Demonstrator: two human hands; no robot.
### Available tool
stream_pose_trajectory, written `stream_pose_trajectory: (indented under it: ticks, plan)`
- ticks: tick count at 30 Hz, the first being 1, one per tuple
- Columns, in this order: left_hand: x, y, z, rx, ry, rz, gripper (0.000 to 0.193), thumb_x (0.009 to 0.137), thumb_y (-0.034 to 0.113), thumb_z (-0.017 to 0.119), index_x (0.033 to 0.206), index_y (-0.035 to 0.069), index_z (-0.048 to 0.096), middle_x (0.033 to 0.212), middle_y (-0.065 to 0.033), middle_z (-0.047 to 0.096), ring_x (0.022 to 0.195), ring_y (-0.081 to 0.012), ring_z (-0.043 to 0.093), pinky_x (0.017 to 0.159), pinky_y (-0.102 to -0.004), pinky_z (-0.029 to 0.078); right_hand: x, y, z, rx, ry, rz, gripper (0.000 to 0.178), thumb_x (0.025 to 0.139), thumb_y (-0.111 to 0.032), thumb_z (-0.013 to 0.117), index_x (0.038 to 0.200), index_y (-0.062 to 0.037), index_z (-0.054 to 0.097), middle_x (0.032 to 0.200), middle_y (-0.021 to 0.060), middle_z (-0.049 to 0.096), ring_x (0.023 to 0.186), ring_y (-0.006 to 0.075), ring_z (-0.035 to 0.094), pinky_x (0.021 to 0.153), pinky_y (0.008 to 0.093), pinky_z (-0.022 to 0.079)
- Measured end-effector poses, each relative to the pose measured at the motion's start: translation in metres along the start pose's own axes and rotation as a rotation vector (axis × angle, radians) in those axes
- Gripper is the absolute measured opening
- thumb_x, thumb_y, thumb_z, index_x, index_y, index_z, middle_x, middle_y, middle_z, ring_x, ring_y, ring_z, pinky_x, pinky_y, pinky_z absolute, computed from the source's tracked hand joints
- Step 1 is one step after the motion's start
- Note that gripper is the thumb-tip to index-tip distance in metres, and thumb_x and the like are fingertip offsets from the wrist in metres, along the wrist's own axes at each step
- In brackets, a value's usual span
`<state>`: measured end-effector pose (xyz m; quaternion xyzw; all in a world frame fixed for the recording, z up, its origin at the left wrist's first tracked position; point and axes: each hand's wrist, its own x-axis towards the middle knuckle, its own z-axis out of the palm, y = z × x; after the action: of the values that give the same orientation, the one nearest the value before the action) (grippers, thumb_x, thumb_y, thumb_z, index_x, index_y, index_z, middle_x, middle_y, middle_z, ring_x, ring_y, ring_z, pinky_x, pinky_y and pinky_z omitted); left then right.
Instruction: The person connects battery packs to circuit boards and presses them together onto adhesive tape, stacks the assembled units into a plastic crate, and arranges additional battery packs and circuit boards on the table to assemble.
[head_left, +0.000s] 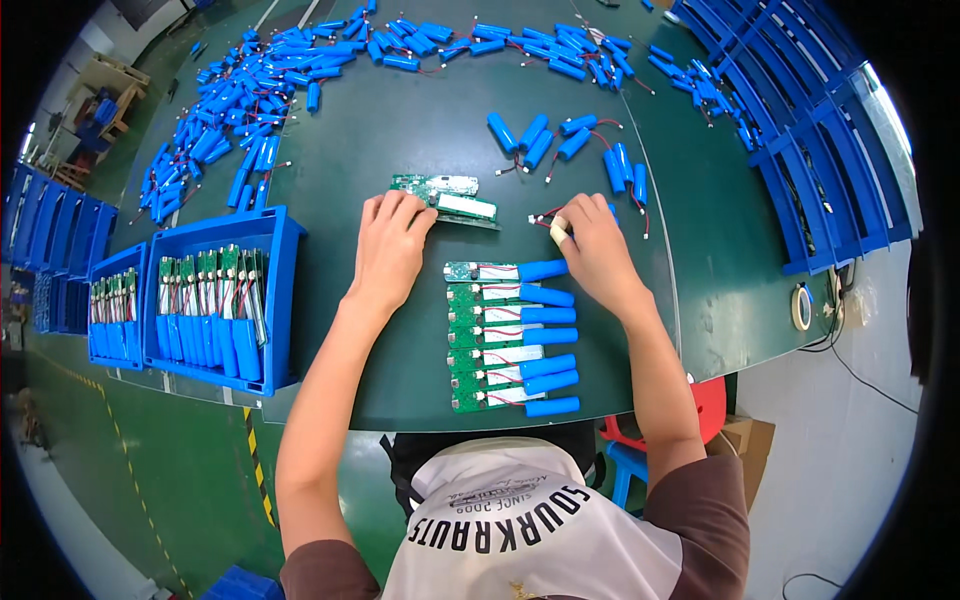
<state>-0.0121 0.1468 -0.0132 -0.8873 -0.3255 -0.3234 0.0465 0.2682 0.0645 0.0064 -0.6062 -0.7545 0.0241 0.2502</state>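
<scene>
My left hand (392, 240) has its fingers closed at the left end of a small pile of green circuit boards (468, 207), the upper one carrying a white strip. Between the curled fingers of my right hand (598, 248) is a blue cylindrical battery (613, 209), mostly hidden; its red lead with a white connector (535, 218) sticks out to the left. Below and between my hands lies a column of several circuit boards (464, 334), each with a blue battery (548, 315) at its right end and a red lead running to the board.
Loose blue batteries (535, 140) lie beyond my right hand; a large heap (215, 130) spreads along the far left. Blue bins (282, 300) at left hold upright board-and-battery pieces. A blue rack (800, 130) stands at right, near a tape roll (801, 307). A red stool (712, 408) is below the table edge.
</scene>
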Motion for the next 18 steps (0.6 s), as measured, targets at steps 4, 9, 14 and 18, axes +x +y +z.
stream_pose_trajectory:
  ticks: [4, 9, 14, 18]
  plan:
    - [0.003, 0.019, 0.001, -0.328, -0.097, -0.258, 0.01, 0.086, 0.0, 0.067, 0.095, 0.002, 0.071, 0.098, -0.0097, 0.062, 0.097, -0.0302, 0.058, 0.088, -0.0415, 0.047, 0.004, -0.011, -0.013, 0.498, -0.041, 0.25, 0.009, 0.092, -0.002, 0.064, 0.1, 0.0013, 0.064, 0.09, 0.0082, 0.061, 0.08, 0.019, 0.057, 0.073, 0.0336, 0.048]
    - [0.007, 0.046, 0.001, -0.397, -0.075, -0.318, 0.015, 0.086, -0.002, 0.067, 0.101, -0.001, 0.07, 0.099, -0.0119, 0.061, 0.095, -0.0314, 0.058, 0.084, -0.0407, 0.049, 0.015, -0.011, -0.011, 0.578, -0.207, 0.226, 0.01, 0.092, -0.004, 0.066, 0.1, 0.0015, 0.063, 0.08, 0.0052, 0.06, 0.072, 0.0137, 0.054, 0.068, 0.0292, 0.046]
    - [-0.009, 0.064, -0.009, -0.375, -0.04, -0.459, 0.025, 0.084, -0.005, 0.067, 0.108, -0.002, 0.07, 0.107, -0.0117, 0.059, 0.099, -0.0305, 0.057, 0.085, -0.0422, 0.05, 0.034, -0.025, 0.004, 0.46, -0.25, 0.031, 0.011, 0.089, -0.005, 0.067, 0.095, 0.0018, 0.062, 0.081, 0.0092, 0.06, 0.069, 0.019, 0.057, 0.065, 0.0336, 0.047]
    - [-0.018, 0.07, 0.002, -0.337, -0.111, -0.394, 0.025, 0.084, -0.006, 0.066, 0.108, -0.003, 0.07, 0.107, -0.0101, 0.058, 0.1, -0.03, 0.056, 0.086, -0.0416, 0.051, 0.041, -0.039, 0.031, 0.099, -0.231, -0.129, 0.011, 0.084, -0.006, 0.067, 0.089, 0.0005, 0.061, 0.084, 0.0145, 0.063, 0.071, 0.0298, 0.062, 0.064, 0.0427, 0.048]
